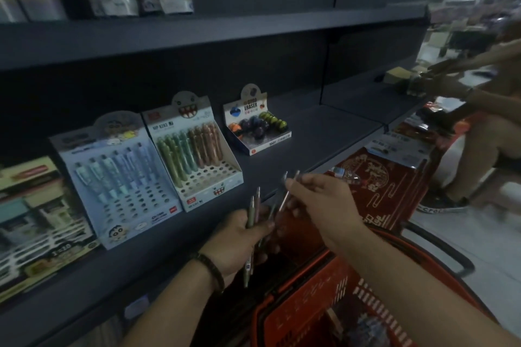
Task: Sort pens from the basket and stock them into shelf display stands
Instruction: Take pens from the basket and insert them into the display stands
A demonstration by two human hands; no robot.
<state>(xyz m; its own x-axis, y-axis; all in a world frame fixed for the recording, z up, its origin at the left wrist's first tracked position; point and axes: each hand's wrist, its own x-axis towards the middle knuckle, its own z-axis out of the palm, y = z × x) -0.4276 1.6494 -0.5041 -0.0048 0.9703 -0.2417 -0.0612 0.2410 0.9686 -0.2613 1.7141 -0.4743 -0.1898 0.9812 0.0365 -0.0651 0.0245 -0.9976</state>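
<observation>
Hands meet at six o'clock over the red basket (307, 315): the left hand (239, 236) grips a bundle of pens (250, 217), and the right hand (324, 203) pinches one pen (284, 197) from it. At ten o'clock the shelf (310, 127) carries two pen stands (194, 149), one marked "MP 9293", with a box reading "ERASER" (255, 121) at twelve.

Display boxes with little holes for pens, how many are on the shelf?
2. The pale blue cartoon stand sits on the left, and the green-and-brown pen stand is right beside it. The eraser box further right holds erasers, not pens. Blurry boxes at far left may hide more.
</observation>
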